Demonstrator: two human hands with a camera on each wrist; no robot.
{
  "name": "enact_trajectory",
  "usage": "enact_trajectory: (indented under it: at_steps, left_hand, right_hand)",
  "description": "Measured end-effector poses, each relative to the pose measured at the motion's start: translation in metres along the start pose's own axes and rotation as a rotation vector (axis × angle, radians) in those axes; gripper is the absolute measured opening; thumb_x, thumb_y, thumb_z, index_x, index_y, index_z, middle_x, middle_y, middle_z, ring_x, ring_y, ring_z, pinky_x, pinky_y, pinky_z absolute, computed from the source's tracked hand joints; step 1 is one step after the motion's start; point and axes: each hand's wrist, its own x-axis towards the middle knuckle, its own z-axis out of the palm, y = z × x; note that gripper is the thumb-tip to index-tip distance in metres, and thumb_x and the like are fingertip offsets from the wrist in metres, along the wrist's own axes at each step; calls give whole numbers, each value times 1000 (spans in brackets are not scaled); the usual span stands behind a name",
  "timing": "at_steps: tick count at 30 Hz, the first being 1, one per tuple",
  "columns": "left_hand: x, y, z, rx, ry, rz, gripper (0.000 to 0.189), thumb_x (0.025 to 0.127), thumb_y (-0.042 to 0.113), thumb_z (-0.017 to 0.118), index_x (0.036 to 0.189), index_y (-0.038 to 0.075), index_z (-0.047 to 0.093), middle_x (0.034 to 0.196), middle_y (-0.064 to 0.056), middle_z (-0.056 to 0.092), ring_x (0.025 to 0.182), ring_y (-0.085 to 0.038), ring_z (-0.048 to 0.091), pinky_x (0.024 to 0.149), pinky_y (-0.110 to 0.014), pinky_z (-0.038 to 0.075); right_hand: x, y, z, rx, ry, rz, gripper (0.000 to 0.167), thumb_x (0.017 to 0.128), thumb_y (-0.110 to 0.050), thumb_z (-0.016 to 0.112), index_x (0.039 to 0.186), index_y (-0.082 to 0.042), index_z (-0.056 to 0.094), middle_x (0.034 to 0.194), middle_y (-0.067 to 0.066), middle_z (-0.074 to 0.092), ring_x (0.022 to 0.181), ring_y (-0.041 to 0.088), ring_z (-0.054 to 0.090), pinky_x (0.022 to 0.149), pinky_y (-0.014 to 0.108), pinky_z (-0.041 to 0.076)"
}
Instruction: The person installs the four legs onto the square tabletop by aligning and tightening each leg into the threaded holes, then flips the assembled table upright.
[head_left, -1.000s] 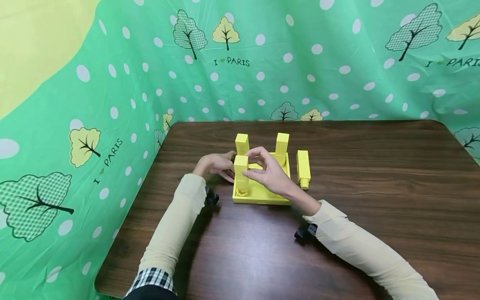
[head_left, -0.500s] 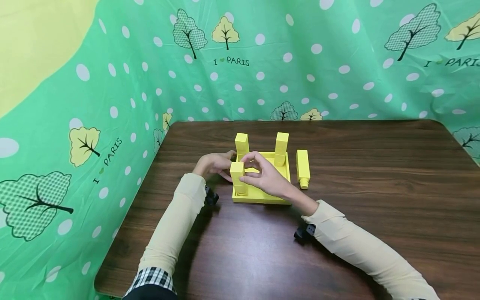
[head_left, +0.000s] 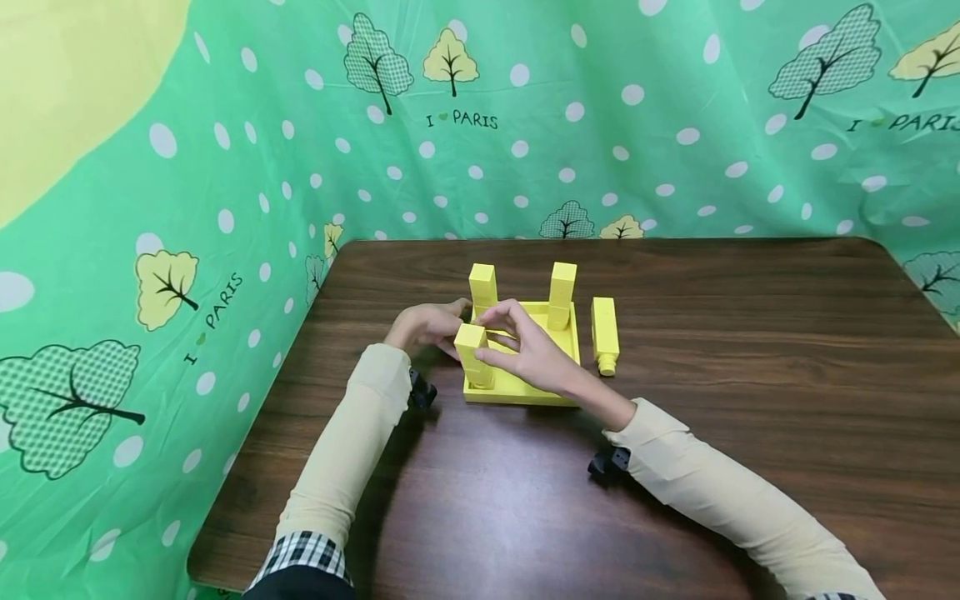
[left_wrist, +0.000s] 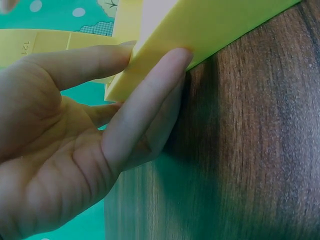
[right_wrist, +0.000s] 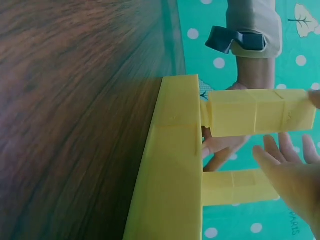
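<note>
A yellow square tray-like base lies on the wooden table, its raised rim upward. At its front left corner a yellow block-shaped leg leans slightly left, its narrow neck at the rim in the right wrist view. My right hand holds this leg near its top between thumb and fingers. My left hand grips the base's left side; in the left wrist view its fingers lie along the wall. Two more legs stand upright at the back left and back right corners.
A loose yellow leg with a stepped peg end lies right of the base. Green printed cloth hangs behind and left of the dark table. Black wrist cameras sit under both sleeves.
The front left leg's top has tipped left and toward me, with my right hand following. The ring at its foot, visible earlier, is now covered. My left hand stays at the base.
</note>
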Motion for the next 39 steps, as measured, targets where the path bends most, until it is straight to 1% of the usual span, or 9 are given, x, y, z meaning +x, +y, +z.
enact_trajectory:
  at_steps: [4, 6, 11, 14, 21, 25, 28, 34, 39]
  left_hand:
    - [0, -1, -2, 51, -3, 21, 82, 92, 17, 61, 152, 16, 5, 151, -15, 23, 105, -23, 57, 82, -36, 56]
    - [-1, -2, -2, 66, -5, 28, 82, 92, 16, 61, 152, 15, 5, 150, -14, 23, 106, -23, 55, 81, -34, 56]
    - [-1, -4, -2, 65, -14, 37, 87, 91, 10, 62, 154, 16, 2, 154, -11, 19, 111, -23, 53, 82, -33, 55]
    - [0, -4, -2, 52, -8, 34, 87, 91, 9, 62, 154, 17, 3, 154, -11, 19, 116, -24, 51, 83, -33, 56]
    - [2, -1, 0, 26, 17, 0, 84, 91, 16, 65, 152, 16, 8, 152, -13, 20, 117, -24, 51, 83, -36, 58]
    - [2, -1, 1, -14, 14, 3, 73, 93, 12, 62, 148, 15, 14, 148, -16, 20, 110, -27, 57, 84, -38, 59]
    - [3, -2, 1, -38, 9, 6, 69, 94, 7, 58, 147, 15, 15, 148, -17, 19, 107, -27, 58, 84, -38, 59]
    - [2, -1, 0, -11, 14, 2, 79, 93, 8, 58, 152, 16, 5, 151, -16, 16, 104, -25, 60, 84, -38, 59]
    - [1, -2, -1, 14, 17, 0, 80, 92, 8, 59, 152, 15, 6, 149, -16, 19, 102, -25, 61, 83, -37, 59]
  right_hand:
    - [3, -2, 1, -32, -44, -31, 39, 96, -11, 57, 133, -4, 46, 136, 12, 50, 130, 24, 47, 111, 38, 40]
    - [5, -2, 3, -50, -71, -41, 40, 98, -13, 54, 137, -4, 47, 138, 12, 50, 129, 22, 48, 108, 37, 43]
    - [8, -2, 5, -111, -116, -53, 40, 99, -18, 53, 138, -7, 49, 137, 10, 53, 121, 16, 51, 100, 29, 47]
    - [10, -1, 5, -107, -120, -47, 39, 99, -18, 54, 136, -7, 51, 133, 10, 55, 115, 17, 54, 96, 31, 49]
    - [9, -5, 0, -67, -61, 22, 35, 95, -16, 61, 127, -6, 55, 127, 9, 57, 121, 20, 52, 98, 38, 49]
    - [8, -6, -1, -45, -26, 63, 34, 92, -17, 66, 122, -5, 55, 122, 10, 56, 115, 23, 55, 98, 38, 50]
    - [8, -5, 0, -44, -4, 72, 34, 89, -17, 69, 117, -4, 54, 119, 10, 55, 112, 23, 56, 98, 38, 51]
    - [6, -6, 3, -162, 54, 23, 35, 85, -22, 74, 108, -9, 52, 110, 7, 55, 104, 20, 59, 91, 39, 54]
    - [5, -6, 5, -234, 78, 15, 39, 83, -26, 76, 106, -11, 48, 112, 4, 53, 104, 19, 60, 93, 38, 53]
